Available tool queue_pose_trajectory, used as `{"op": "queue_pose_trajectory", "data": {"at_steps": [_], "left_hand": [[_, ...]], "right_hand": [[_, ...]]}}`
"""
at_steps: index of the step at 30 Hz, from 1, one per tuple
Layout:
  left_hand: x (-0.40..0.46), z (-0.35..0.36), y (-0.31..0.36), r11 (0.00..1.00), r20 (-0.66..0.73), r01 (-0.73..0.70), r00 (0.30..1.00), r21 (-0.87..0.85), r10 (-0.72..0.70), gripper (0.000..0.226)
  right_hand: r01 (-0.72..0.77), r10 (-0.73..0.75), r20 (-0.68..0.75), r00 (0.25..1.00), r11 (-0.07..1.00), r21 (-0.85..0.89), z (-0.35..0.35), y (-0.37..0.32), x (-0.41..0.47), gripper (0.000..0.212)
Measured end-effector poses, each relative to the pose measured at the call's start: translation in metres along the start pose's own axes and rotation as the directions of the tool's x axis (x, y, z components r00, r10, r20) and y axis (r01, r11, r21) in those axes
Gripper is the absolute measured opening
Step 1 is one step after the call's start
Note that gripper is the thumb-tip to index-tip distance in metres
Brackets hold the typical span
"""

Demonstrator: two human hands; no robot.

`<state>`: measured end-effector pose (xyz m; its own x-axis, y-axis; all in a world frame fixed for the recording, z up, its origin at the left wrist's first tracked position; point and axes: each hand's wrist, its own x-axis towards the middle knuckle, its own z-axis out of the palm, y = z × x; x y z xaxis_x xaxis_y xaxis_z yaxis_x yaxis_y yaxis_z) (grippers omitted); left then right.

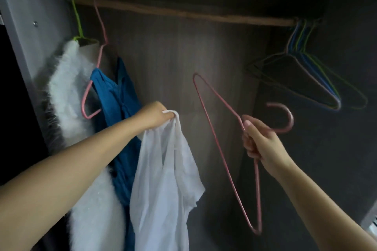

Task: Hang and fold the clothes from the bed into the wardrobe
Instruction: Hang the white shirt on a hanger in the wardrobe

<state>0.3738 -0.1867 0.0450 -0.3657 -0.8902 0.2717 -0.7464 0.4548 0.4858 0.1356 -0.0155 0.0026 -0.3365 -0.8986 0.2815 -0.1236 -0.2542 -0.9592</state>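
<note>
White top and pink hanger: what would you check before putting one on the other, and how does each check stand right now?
1. Left hand grips the white top: ok.
2. Right hand holds the pink hanger near its hook: ok.
3. Neck opening of the top found and spread: not ok, the cloth hangs bunched.
4. Hanger free of the top: ok, they are apart.
5. Space on the rail between the blue garment and the spare hangers: ok.

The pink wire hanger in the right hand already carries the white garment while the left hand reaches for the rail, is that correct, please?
Not quite. The head view shows the pink wire hanger bare in the right hand; the thin white garment hangs from the left hand, which grips it below the wooden rail.
</note>
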Motion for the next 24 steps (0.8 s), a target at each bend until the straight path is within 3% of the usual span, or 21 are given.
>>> {"op": "queue_pose_trajectory", "data": {"at_steps": [4, 8, 11, 14, 16, 18, 20, 22, 24], "left_hand": [[0.01, 0.025, -0.009, 0.98, -0.094, 0.119, 0.99, 0.158, -0.105, 0.047], [0.017, 0.043, -0.021, 0.959, -0.143, 0.197, 0.975, 0.203, -0.17, 0.045], [0.018, 0.053, -0.02, 0.977, -0.13, 0.187, 0.976, 0.102, -0.173, 0.041], [0.007, 0.063, 0.0, 0.997, 0.073, -0.027, 0.997, -0.071, 0.032, 0.045], [-0.015, 0.07, 0.026, 0.976, 0.259, -0.175, 0.944, -0.127, 0.203, 0.043], [-0.041, 0.075, 0.051, 0.945, 0.356, -0.308, 0.875, -0.113, 0.328, 0.048], [-0.058, 0.071, 0.065, 0.903, 0.401, -0.425, 0.839, 0.06, 0.368, 0.047], [-0.061, 0.06, 0.067, 0.763, 0.39, -0.555, 0.817, 0.332, 0.424, 0.036], [-0.057, 0.05, 0.062, 0.628, 0.373, -0.619, 0.785, 0.472, 0.494, 0.03]], "right_hand": [[-0.1, 0.127, 0.108, 0.986, 0.969, -0.226, -0.006, -0.015, -0.029, 0.025], [-0.177, 0.206, 0.14, 0.968, 0.965, -0.195, -0.017, -0.022, -0.052, 0.029], [-0.224, 0.265, 0.185, 0.946, 0.95, -0.216, -0.019, -0.019, -0.059, 0.028], [-0.272, 0.315, 0.173, 0.933, 0.934, -0.233, -0.01, -0.005, -0.061, 0.027], [-0.307, 0.337, 0.164, 0.927, 0.934, -0.185, -0.003, 0.007, -0.06, 0.028], [-0.307, 0.333, 0.174, 0.927, 0.939, -0.156, 0.003, 0.016, -0.06, 0.03], [-0.27, 0.293, 0.203, 0.934, 0.953, -0.136, 0.006, 0.02, -0.06, 0.031], [-0.236, 0.246, 0.199, 0.949, 0.969, -0.072, 0.007, 0.021, -0.061, 0.031], [-0.201, 0.203, 0.23, 0.952, 0.979, -0.033, 0.004, 0.021, -0.06, 0.027]]}}
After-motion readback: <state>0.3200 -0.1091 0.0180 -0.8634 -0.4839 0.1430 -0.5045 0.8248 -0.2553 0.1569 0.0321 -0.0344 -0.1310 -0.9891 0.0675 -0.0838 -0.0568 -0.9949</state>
